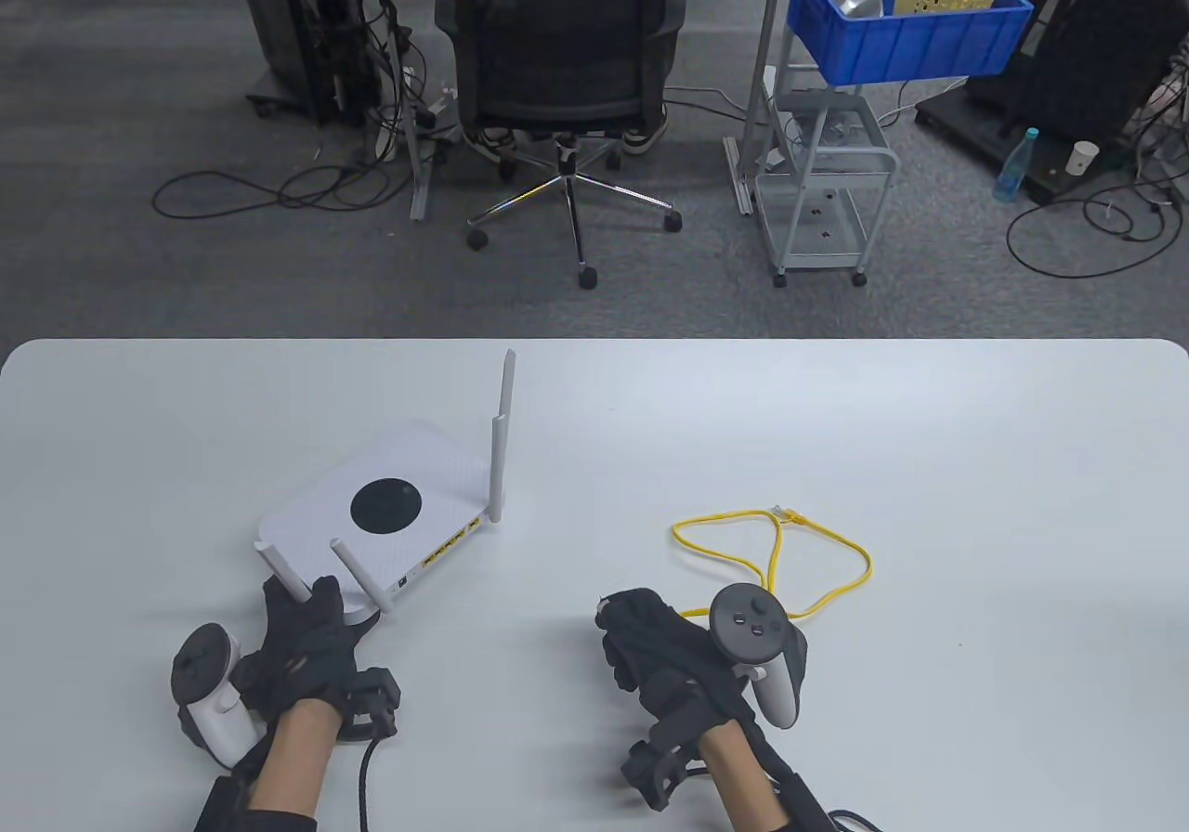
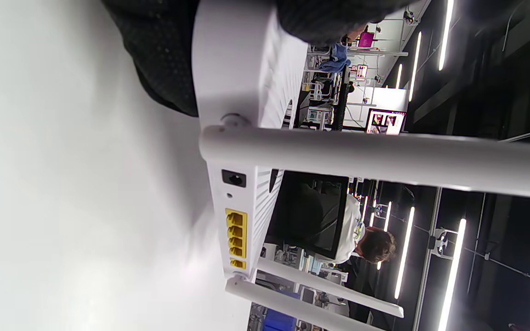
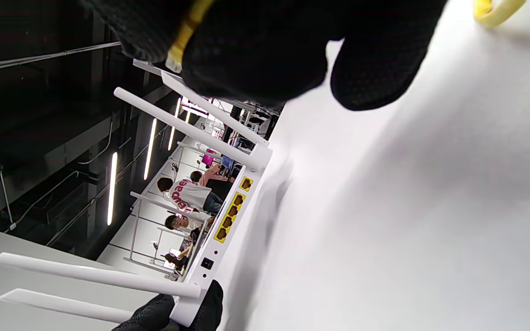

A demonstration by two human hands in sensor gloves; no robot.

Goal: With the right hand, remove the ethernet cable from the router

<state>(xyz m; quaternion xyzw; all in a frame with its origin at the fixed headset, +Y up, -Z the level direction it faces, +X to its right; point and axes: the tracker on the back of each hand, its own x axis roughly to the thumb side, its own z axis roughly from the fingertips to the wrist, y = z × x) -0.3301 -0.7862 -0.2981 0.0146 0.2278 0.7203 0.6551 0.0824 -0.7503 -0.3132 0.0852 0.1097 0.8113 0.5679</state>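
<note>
On the table (image 1: 929,461), the cable (image 1: 778,561) lay looped beside the right hand (image 1: 673,651), whose fingers pinched its plug end, well apart from the router (image 1: 372,521). Every yellow port (image 2: 236,239) looked empty, so removal seemed done. The left hand (image 1: 307,637) gripped the router's near corner.

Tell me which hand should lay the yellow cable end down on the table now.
Right. The right hand already grips the yellow cable end, clear of the router ports, which look empty. The left hand holds the router's near corner.
</note>
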